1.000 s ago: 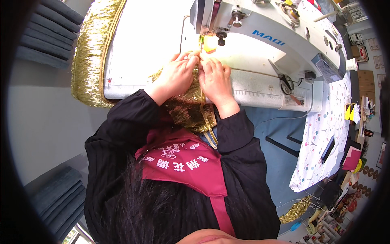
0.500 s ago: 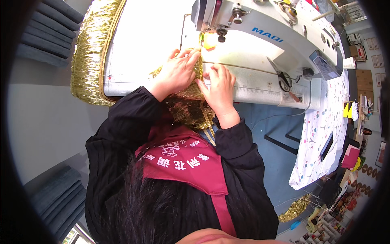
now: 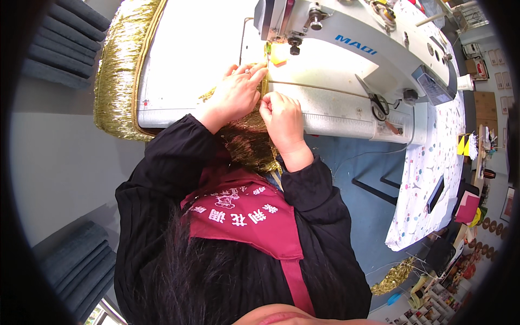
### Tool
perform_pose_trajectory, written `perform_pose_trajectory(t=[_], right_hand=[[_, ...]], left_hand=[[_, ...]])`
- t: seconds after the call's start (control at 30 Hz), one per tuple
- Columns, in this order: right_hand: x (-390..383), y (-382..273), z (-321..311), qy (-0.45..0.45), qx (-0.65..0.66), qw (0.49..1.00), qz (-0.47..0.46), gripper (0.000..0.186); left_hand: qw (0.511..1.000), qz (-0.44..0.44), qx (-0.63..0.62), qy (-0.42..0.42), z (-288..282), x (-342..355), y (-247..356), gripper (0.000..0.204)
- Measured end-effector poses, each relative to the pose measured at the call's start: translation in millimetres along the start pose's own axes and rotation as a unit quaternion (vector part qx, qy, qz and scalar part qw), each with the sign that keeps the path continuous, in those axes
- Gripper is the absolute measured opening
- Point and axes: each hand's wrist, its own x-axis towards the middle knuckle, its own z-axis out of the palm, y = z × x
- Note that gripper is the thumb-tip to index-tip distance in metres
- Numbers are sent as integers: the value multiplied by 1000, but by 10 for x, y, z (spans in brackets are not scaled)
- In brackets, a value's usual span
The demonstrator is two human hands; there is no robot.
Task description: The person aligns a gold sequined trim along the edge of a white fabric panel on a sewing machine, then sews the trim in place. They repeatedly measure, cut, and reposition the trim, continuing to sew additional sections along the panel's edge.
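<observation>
A white sewing machine (image 3: pixel 346 43) stands before me on its white table. Shiny gold tinsel fringe (image 3: pixel 246 143) hangs over the table's near edge below my hands, and its narrow gold band runs up toward the presser foot. My left hand (image 3: pixel 233 96) lies on the fringe left of the band, fingers stretched toward the needle area and pressing down. My right hand (image 3: pixel 284 116) is beside it, thumb and forefinger pinched together at the band's right edge. Part of the band is hidden by my fingers.
More gold fringe (image 3: pixel 116 70) drapes over the table's left end. Black-handled scissors (image 3: pixel 379 105) lie on the machine bed at right. A yellow-orange piece (image 3: pixel 278 54) sits by the needle. At right are a patterned tablecloth (image 3: pixel 417 206), a dark phone (image 3: pixel 435 195) and a gold fringe pile (image 3: pixel 394 277).
My right hand has moved slightly left, and its fingers have closed from spread to a pinch at the band. The left hand stays nearly in place.
</observation>
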Motion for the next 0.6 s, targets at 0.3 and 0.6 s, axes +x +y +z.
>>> perform_pose_trajectory(t=[0.3, 0.6], right_hand=[[-80, -10, -56, -54, 101, 987, 109, 12], [-124, -17, -163, -43, 106, 982, 149, 16]], left_hand=[[1000, -7, 16, -9, 17, -1, 14, 52], [999, -9, 53, -10, 47, -5, 109, 48]])
